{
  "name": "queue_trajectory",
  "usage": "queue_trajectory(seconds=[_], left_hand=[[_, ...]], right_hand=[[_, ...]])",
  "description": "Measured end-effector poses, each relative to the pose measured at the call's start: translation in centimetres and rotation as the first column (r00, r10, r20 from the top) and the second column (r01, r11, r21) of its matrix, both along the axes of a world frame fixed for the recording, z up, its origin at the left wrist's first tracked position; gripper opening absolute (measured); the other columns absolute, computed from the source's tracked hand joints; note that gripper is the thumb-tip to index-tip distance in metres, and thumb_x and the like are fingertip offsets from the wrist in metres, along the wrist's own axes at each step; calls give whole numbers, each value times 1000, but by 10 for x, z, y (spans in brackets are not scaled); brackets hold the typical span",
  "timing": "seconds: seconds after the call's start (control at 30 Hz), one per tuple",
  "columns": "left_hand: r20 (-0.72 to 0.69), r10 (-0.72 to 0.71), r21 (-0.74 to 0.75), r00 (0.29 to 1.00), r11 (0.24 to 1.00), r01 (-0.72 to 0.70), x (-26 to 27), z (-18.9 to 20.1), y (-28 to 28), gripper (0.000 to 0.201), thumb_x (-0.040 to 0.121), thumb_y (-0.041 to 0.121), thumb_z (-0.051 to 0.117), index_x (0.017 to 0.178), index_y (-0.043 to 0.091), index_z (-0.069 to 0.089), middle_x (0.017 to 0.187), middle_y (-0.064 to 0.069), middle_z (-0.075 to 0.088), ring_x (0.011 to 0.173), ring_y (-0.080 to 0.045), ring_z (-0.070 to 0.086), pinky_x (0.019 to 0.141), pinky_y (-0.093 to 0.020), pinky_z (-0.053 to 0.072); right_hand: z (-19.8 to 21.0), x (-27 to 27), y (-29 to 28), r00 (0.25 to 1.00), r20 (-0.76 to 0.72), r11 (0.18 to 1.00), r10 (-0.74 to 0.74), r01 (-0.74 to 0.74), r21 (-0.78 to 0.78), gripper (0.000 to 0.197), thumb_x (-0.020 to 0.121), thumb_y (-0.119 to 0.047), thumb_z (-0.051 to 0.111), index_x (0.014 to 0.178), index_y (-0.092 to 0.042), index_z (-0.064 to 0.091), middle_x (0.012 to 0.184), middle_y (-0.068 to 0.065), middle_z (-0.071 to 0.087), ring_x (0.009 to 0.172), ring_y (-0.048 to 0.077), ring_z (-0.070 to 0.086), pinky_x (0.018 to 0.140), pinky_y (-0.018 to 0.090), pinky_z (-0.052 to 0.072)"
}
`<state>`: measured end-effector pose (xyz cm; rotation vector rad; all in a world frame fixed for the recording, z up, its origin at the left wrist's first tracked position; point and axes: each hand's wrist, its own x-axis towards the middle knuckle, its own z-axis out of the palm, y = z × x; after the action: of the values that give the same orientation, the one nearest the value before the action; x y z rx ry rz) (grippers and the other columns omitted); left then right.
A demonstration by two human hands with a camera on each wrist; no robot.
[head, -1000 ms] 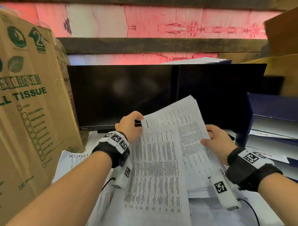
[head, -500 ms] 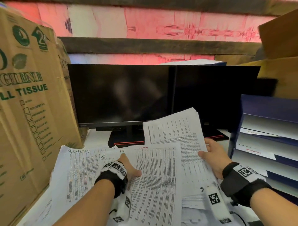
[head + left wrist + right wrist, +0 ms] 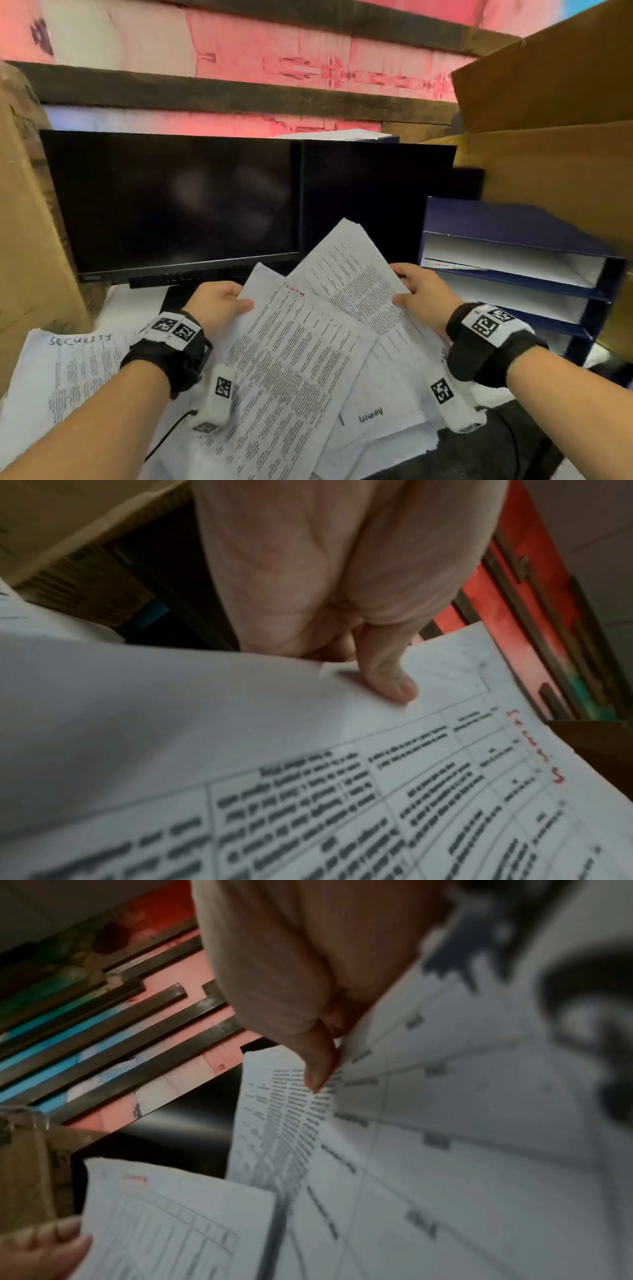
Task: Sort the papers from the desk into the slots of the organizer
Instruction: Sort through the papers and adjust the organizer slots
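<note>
Left hand [image 3: 219,305] has risen since half a second ago, pinching white tabulated sheet [image 3: 287,359]; right hand [image 3: 423,298] pinches white printed stack [image 3: 356,277]; sorting underway; next: pick blue slotted organizer [image 3: 513,233] slot.

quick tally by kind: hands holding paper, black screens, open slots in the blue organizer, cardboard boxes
hands holding paper: 2, left hand and right hand
black screens: 2, one and the other
open slots showing in the blue organizer: 3
cardboard boxes: 2, left and right
total: 9
</note>
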<state>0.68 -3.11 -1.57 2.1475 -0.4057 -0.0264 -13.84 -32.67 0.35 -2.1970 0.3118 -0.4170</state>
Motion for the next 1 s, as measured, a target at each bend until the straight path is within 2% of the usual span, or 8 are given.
queue_trajectory(seconds=[0.23,0.43,0.53,0.7,0.77,0.87,0.93,1.0], left_hand=[[92,-283,-151,955,944,294,-20,41,-35,12,85,4,66,82,15,70,74,7,72,64,-1,68,57,-13,51],[99,-194,-400,976,890,218,-9,51,-41,10,87,9,65,84,17,68,87,-9,74,82,-28,70,81,-45,56],[90,-174,-380,981,904,195,-9,36,-47,15,89,7,62,94,20,68,95,-6,74,88,-26,71,85,-47,55],[21,9,-433,1000,902,1,-11,2,-52,27,89,6,61,78,28,71,86,-3,75,86,-25,71,84,-43,55],[-17,51,-456,999,888,-53,-7,-6,-44,24,90,8,60,80,26,71,86,-2,74,86,-25,70,83,-41,55],[-35,80,-495,996,864,-87,-5,-11,-34,21,94,11,56,91,25,71,90,2,73,86,-20,70,79,-36,54],[-49,67,-503,997,860,-83,-5,-11,-32,18,96,13,54,99,21,70,92,1,73,86,-19,69,77,-35,54],[-58,30,-508,998,860,-56,-7,-8,-34,18,96,12,52,99,20,69,93,0,73,86,-20,70,78,-37,54]], right_hand=[[67,-16,-4,990,-64,920,129,-143,-364,62,87,1,62,135,-36,50,126,-5,62,120,11,54,103,34,44],[118,-3,6,984,77,817,158,-86,-570,48,86,1,64,126,-26,61,123,-5,63,117,11,56,102,33,45],[109,2,16,982,67,794,174,-100,-600,48,84,-1,65,123,-28,62,119,-7,65,111,12,59,98,35,49],[63,-5,0,996,-79,800,38,-77,-595,54,85,-27,68,135,-35,48,126,-9,58,111,17,59,97,40,49],[49,-17,-18,997,-77,848,-9,-33,-529,60,82,-33,71,137,-30,46,124,-9,56,113,16,57,97,35,49],[22,-33,-41,999,35,989,24,-19,-147,50,78,-23,78,122,-19,56,113,-9,65,103,12,64,86,28,54],[3,-34,-46,997,52,989,63,-70,130,44,80,-15,76,120,-18,58,116,-4,69,103,11,66,88,32,56],[-9,-30,-39,997,36,978,66,-72,196,27,87,-8,67,112,-16,62,114,-4,69,95,6,67,76,21,57]])
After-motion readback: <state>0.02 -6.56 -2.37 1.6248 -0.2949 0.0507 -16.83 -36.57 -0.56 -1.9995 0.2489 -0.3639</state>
